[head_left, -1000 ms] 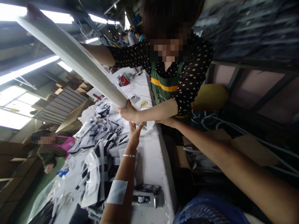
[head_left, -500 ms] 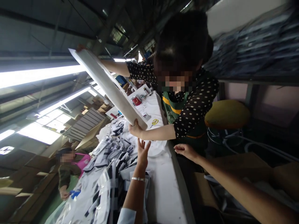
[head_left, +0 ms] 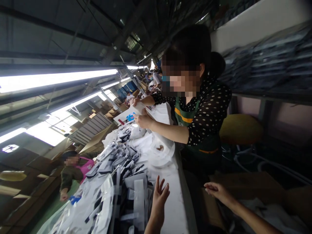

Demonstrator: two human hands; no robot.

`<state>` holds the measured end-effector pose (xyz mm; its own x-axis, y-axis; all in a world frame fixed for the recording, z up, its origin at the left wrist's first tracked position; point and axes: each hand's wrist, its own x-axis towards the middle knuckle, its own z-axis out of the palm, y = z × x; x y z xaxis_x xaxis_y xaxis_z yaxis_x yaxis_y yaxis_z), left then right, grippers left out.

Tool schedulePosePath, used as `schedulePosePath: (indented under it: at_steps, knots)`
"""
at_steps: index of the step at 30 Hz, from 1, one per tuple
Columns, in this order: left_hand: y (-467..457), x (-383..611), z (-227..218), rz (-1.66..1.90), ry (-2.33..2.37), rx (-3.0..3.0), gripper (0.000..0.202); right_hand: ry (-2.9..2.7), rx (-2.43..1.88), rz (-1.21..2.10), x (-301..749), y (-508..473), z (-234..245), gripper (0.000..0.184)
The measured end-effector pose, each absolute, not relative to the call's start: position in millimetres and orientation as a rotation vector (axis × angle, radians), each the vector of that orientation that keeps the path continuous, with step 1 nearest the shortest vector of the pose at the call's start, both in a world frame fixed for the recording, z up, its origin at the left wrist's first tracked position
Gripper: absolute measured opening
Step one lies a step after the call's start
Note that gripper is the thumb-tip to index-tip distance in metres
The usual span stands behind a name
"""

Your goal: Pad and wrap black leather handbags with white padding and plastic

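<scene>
My left hand is over the edge of the white table, open and holding nothing, with its fingers spread upward. Just left of it lies a pile of small grey, white and black packaged pieces. My right hand hangs in the air beside a cardboard box, its fingers loosely stretched and nothing in them. Across from me, a person in a dotted top and green apron holds white sheet material in both hands. A white roll rests on the table below that person's forearm.
A stool with a yellow seat stands at the right. Stacked dark goods fill a shelf behind it. At the far left, another person in a pink apron is beside the table, near cardboard boxes.
Both my hands have drawn back toward me. The person opposite has lowered the long white sheet material from its raised slant to near the table, uncovering the white roll.
</scene>
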<state>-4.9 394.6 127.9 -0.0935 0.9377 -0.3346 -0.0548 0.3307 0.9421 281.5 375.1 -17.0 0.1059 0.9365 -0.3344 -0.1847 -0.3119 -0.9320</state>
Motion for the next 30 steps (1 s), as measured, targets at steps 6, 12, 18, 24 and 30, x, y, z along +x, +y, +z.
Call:
schedulePosePath:
  at_steps: [6, 12, 18, 24, 30]
  knots:
    - [334, -11, 103, 1.033, 1.475, 0.745, 0.093, -0.803, -1.453, 1.438, 297, 344, -34, 0.035]
    - [278, -23, 91, 1.08, 1.526, 0.716, 0.081, -0.907, -1.52, 1.414, 315, 325, -27, 0.037]
    - [250, -39, 108, 1.277, 1.614, 1.014, 0.101, -1.313, -1.479, 1.164, 308, 317, 16, 0.058]
    - [273, 14, 151, 1.165, 1.518, 1.449, 0.102, -1.87, -1.226, 0.619, 251, 326, 105, 0.066]
    - [274, 48, 187, 1.233, 1.203, 1.293, 0.065, -1.846, -1.228, 1.072, 206, 325, 143, 0.03]
